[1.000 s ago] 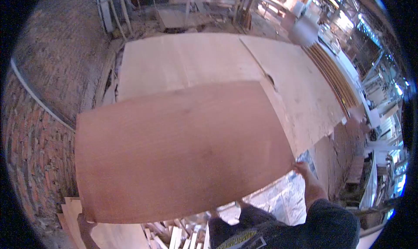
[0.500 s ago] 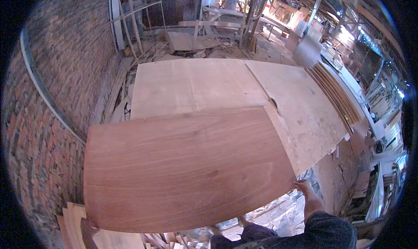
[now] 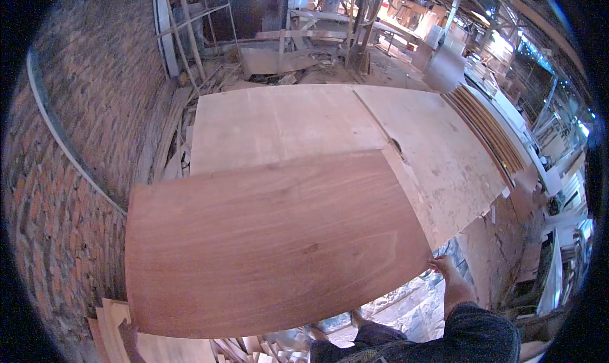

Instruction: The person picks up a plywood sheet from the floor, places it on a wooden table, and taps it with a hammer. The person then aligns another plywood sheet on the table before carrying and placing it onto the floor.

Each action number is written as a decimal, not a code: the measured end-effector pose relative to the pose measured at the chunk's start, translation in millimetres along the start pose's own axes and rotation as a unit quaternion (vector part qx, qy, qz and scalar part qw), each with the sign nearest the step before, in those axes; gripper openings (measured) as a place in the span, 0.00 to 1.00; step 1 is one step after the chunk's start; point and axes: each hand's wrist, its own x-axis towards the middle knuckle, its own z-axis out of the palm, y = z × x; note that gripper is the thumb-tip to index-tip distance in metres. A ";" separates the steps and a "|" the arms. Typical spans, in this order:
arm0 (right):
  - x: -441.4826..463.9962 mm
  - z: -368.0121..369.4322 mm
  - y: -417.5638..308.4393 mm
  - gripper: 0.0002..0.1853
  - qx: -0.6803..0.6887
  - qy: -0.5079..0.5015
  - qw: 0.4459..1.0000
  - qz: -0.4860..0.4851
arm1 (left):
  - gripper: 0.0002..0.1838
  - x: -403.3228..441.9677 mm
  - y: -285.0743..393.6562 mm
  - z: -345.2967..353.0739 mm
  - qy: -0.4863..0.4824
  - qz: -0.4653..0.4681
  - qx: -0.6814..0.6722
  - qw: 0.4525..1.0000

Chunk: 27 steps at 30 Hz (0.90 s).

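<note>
A large reddish-brown plywood sheet [image 3: 273, 249] lies slanted across the near side of a paler board-topped surface [image 3: 285, 122]. My right hand [image 3: 442, 266] pinches the sheet's near right corner, fingers closed on the edge. At the near left corner, my left hand [image 3: 129, 331] grips the edge; its fingers are partly hidden and dim. The sheet's near edge overhangs the floor by my feet, while its far edge rests over the pale boards.
On the left runs a brick wall [image 3: 70, 141]. A stack of brown boards [image 3: 485, 131] stands along the right side. Wood offcuts [image 3: 254, 347] lie below the sheet, beside leaning pale panels [image 3: 114, 318]. A person [image 3: 331, 3] is far back.
The view has shifted slightly. The plywood sheet sits a touch farther right and away from me, with both hands still at its near corners.
</note>
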 end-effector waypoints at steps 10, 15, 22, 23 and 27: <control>-4.9 3.3 -4.1 0.21 -0.011 0.034 0.998 -0.059 | 0.33 0.9 9.3 -1.2 -0.012 -0.047 0.088 0.995; -9.4 6.1 -8.1 0.18 -0.009 0.045 0.998 -0.034 | 0.32 19.0 -14.7 -10.6 -0.037 0.043 0.048 0.997; 62.7 -7.8 26.6 0.22 -0.289 -0.029 0.947 -0.138 | 0.34 16.8 16.6 -2.6 -0.027 -0.006 0.094 0.995; 93.9 -11.2 48.2 0.23 -0.350 -0.047 0.916 -0.189 | 0.35 16.8 22.6 -0.2 -0.027 -0.009 0.091 0.995; 25.2 -4.3 5.2 0.20 -0.151 0.006 0.985 -0.080 | 0.36 23.2 22.4 -1.0 -0.028 -0.025 0.074 0.997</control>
